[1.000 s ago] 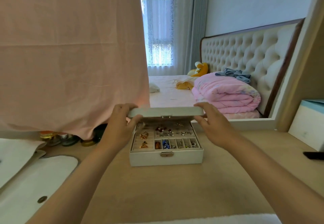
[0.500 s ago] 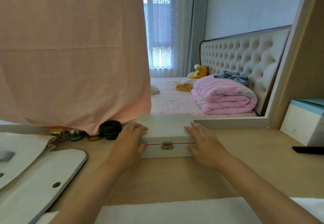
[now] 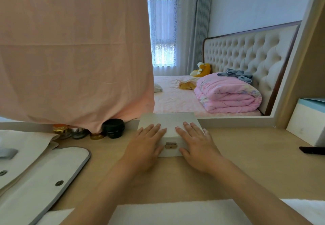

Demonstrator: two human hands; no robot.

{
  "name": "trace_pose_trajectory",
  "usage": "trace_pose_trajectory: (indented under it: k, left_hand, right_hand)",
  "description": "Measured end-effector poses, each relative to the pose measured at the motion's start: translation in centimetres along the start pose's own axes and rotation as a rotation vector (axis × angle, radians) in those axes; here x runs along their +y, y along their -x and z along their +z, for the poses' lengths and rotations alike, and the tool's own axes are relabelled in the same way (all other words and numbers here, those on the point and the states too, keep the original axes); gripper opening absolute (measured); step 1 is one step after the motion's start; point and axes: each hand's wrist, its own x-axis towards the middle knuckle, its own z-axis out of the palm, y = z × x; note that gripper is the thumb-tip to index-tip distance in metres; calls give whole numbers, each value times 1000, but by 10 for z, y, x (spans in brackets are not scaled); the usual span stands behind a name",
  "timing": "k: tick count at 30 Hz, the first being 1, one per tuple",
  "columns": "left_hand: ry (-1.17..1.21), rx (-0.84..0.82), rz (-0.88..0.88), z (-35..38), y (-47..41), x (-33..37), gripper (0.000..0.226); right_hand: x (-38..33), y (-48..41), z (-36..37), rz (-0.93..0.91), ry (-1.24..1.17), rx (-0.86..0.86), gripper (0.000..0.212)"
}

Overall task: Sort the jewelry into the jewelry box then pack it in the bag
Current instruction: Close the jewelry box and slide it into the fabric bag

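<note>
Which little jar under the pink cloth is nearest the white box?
The black jar, rightmost of the row; the gold-lidded jar and amber jar sit farther left.

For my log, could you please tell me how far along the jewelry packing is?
Sorting looks done: the jewelry box is closed. In hand: left hand and right hand press flat on its lid. Left: packing the box into the white bag at the left.
</note>
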Motion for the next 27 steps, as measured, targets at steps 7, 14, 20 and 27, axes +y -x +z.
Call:
trace_pose_trajectory:
  k: [7,14,20,27]
  left_hand:
    - [47,-95,-116,-17,-6,-11,65]
    - [-75,-55,-105,-27,16,7,62]
    - [-73,16,-36,-42,50,37,57]
    - [242,108,-300,-45,21,3,38]
  right_hand:
    - [1,7,1,86,-58,48,66]
    - [17,8,-5,8,-96,46,58]
    - [25,22,-4,48,-231,92,65]
    - [-13,25,-4,418,-907,178,58]
